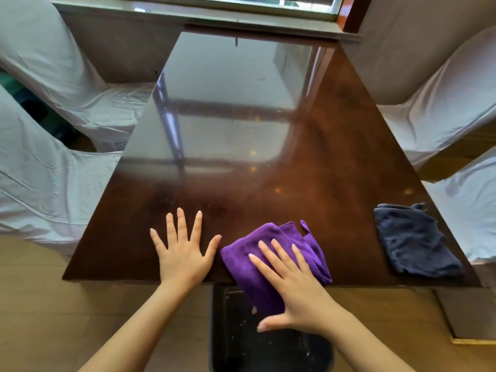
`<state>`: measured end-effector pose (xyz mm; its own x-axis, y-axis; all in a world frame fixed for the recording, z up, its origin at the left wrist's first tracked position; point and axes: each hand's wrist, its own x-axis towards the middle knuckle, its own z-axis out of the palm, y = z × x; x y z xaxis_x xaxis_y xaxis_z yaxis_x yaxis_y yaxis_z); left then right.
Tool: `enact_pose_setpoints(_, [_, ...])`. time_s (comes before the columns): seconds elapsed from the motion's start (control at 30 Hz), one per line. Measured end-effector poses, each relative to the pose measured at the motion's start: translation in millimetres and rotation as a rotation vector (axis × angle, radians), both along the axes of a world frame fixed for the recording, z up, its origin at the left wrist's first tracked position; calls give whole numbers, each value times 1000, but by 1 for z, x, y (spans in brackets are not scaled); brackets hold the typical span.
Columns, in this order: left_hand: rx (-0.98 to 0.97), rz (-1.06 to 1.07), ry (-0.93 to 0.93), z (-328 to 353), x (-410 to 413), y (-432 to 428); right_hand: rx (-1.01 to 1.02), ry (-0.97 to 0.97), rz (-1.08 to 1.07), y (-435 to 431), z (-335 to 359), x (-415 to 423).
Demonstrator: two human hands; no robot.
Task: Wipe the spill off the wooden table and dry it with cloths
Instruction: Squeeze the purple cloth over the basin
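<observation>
Fingers splayed flat | right hand on plush purple cloth | glossy wooden table

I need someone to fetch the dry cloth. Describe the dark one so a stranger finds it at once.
Start at the wooden table under the window and follow its near edge to the right corner. The dark blue cloth lies there crumpled and untouched. The purple cloth, nearer the middle, sits under the right hand and hangs over the edge.
</observation>
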<state>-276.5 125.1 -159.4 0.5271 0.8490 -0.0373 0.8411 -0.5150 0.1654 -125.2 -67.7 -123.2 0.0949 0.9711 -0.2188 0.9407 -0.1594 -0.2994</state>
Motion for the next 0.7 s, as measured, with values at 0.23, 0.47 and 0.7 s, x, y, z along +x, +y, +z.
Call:
enact_pose_setpoints(0.23, [-136,-245,-165,27,-4,-11,14,-77,-144,-17,9,8])
enact_pose_setpoints(0.47, [-48,-856,-261,53,5,-89,136,212,-294,-6,46,6])
enact_pose_setpoints(0.7, [-211,-707,-396,98,17,-54,70,461,-313,0,93,17])
